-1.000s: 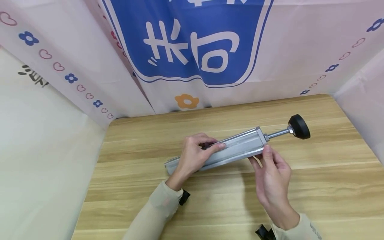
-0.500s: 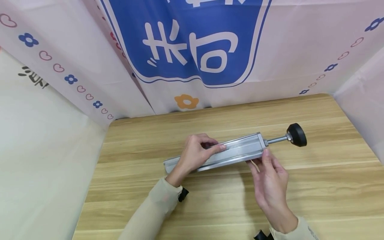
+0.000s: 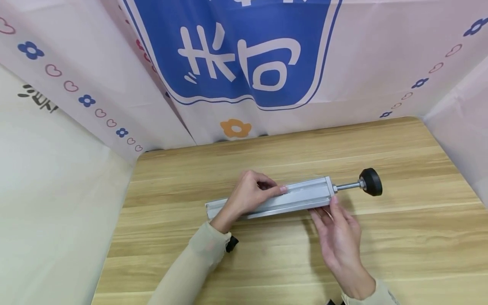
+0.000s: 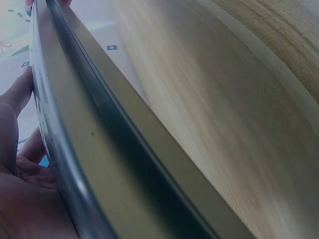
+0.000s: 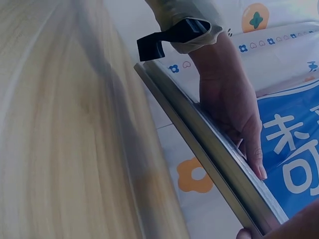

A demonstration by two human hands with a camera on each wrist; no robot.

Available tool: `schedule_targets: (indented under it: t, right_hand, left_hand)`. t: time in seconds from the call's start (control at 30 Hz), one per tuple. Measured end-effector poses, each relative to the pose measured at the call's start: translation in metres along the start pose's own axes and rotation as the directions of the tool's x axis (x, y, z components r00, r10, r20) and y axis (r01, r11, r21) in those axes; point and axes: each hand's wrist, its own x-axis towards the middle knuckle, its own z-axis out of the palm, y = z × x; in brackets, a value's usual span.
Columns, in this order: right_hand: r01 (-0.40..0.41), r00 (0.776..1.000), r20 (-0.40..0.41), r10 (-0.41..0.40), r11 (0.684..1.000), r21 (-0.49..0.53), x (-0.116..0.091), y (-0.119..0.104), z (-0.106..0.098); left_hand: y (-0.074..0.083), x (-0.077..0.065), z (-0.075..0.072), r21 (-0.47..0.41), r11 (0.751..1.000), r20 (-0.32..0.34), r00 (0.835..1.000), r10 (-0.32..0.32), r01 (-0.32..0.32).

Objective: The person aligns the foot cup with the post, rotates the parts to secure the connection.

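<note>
A silver slotted aluminium profile lies crosswise in front of me, its right end slightly farther away. From that end a threaded rod with nuts sticks out, tipped by a black levelling foot. My left hand grips the profile left of its middle, thumb along the top face. The right hand holds the underside and near edge by the end cap, thumb at the corner. In the left wrist view the slotted side runs close past the camera. The right wrist view shows the profile raised above the table.
The wood-grain table extends beneath both hands. Behind it hangs a white cloth with a blue printed panel, and pale cloth flanks the left side. A black strap sits on the left wrist.
The profile's right end and its foot have swung toward me and a little left, with the right hand following. Both hands keep their hold; the left hand barely shifts.
</note>
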Motion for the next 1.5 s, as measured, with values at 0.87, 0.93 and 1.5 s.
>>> schedule_targets:
  t: [0.87, 0.93, 1.5]
  right_hand:
    - [-0.072, 0.996, 0.044, 0.073, 0.997, -0.025, 0.007, 0.012, -0.011]
    - [-0.074, 0.997, 0.036, 0.075, 0.997, -0.024, 0.007, 0.012, -0.012]
    - [-0.095, 0.993, 0.06, 0.098, 0.994, -0.046, 0.008, 0.013, -0.017]
  left_hand:
    - [-0.017, 0.015, 0.005, 0.028, 0.999, 0.103, 0.994, -0.019, 0.016]
    - [-0.019, 0.016, 0.006, 0.032, 0.999, 0.104, 0.994, -0.023, 0.02]
    - [-0.024, 0.021, 0.009, 0.043, 0.997, 0.166, 0.984, -0.064, 0.058]
